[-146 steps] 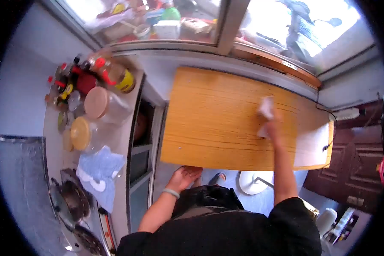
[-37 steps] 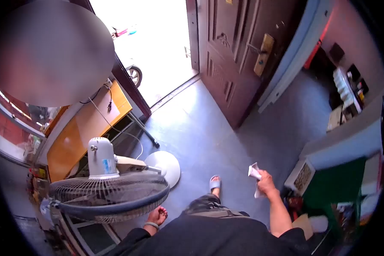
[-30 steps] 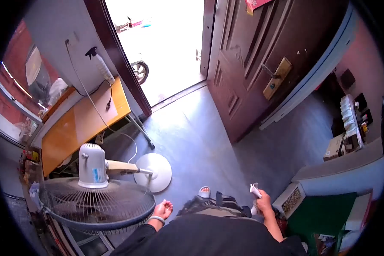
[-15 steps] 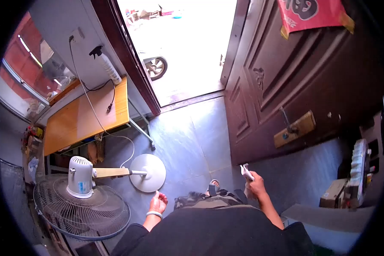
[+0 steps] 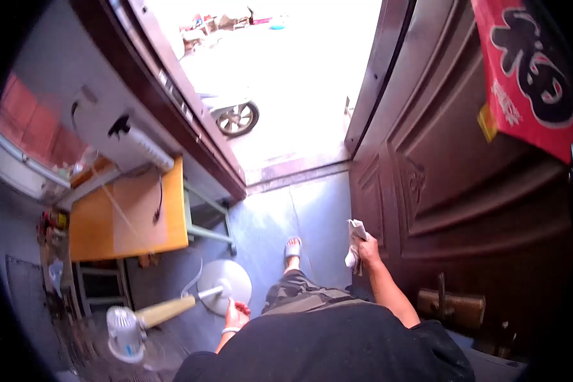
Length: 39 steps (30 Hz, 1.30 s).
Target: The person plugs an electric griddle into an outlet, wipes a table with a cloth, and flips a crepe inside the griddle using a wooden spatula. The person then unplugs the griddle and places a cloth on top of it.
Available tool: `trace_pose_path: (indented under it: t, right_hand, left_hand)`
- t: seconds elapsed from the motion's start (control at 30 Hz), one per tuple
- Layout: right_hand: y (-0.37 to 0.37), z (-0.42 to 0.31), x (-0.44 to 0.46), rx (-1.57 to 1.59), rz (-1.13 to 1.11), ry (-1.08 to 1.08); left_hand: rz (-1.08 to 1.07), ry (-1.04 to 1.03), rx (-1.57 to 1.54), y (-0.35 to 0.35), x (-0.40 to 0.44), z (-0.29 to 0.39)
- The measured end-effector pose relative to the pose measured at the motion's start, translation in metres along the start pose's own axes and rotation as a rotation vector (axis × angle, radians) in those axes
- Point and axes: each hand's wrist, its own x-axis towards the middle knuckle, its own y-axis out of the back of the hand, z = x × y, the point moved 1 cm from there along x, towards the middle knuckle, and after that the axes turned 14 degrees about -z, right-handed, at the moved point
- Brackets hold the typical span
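My right hand [image 5: 367, 250] is closed around a folded white cloth [image 5: 355, 237], which could also be paper. The cloth sticks up past the fingers, close to the dark brown door [image 5: 439, 165] but apart from it as far as I can see. My left hand [image 5: 237, 314] hangs at my side with fingers loosely apart and nothing in it. A white band circles that wrist. Behind the left hand, lower on the floor, is the round base [image 5: 221, 280] of a standing fan [image 5: 125, 331], whose blurred cage lies at lower left.
A yellow-topped table [image 5: 95, 223] stands at left, with a spray bottle [image 5: 143, 146] and a dangling cable on it. Ahead, the doorway's threshold [image 5: 299, 172] leads to bright ground with a wheel [image 5: 237, 119]. A red paper sign [image 5: 522, 70] hangs on the open door.
I have moved forward towards the doorway, one sandalled foot now out in front. The fan and table have slid down in view, and the door handle is nearer my right arm.
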Motion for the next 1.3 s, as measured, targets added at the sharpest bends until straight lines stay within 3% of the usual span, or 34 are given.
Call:
trace_pose_path:
  t: [0.13, 0.2, 0.4, 0.53, 0.6, 0.73, 0.8, 1.07, 1.2, 1.3]
  right_hand:
    - [0.008, -0.037, 0.061, 0.061, 0.12, -0.065]
    - [0.014, -0.033, 0.092, 0.088, 0.165, -0.012]
    - [0.024, -0.103, 0.134, 0.166, 0.156, -0.032]
    - [0.043, -0.126, 0.192, 0.201, 0.163, -0.112]
    - [0.056, -0.134, 0.24, 0.166, 0.166, -0.053]
    - [0.066, -0.171, 0.307, 0.227, 0.143, -0.033]
    - [0.079, -0.172, 0.34, 0.098, 0.114, 0.01]
    - [0.088, -0.23, 0.398, 0.128, 0.15, -0.02]
    - [0.106, -0.227, 0.43, -0.006, 0.223, -0.111]
    - [0.105, -0.25, 0.441, -0.04, 0.293, -0.107]
  left_hand:
    - [-0.038, 0.13, 0.031, -0.066, 0.086, 0.066]
    - [-0.26, 0.159, 0.018, -0.115, 0.133, 0.105]
    - [-0.68, 0.071, -0.094, -0.368, 0.228, 0.209]
    - [-1.012, 0.008, -0.221, -0.533, 0.239, 0.253]
    - [-1.054, 0.031, -0.239, -0.591, 0.238, 0.269]
    - [-1.01, 0.044, -0.229, -0.668, 0.255, 0.284]
    - [-1.003, 0.058, -0.263, -0.689, 0.275, 0.286]
    - [-0.993, 0.121, -0.269, -0.758, 0.371, 0.306]
    - [-0.953, 0.131, -0.119, -0.796, 0.46, 0.31]
    - [-0.79, 0.127, -0.021, -0.815, 0.526, 0.312]
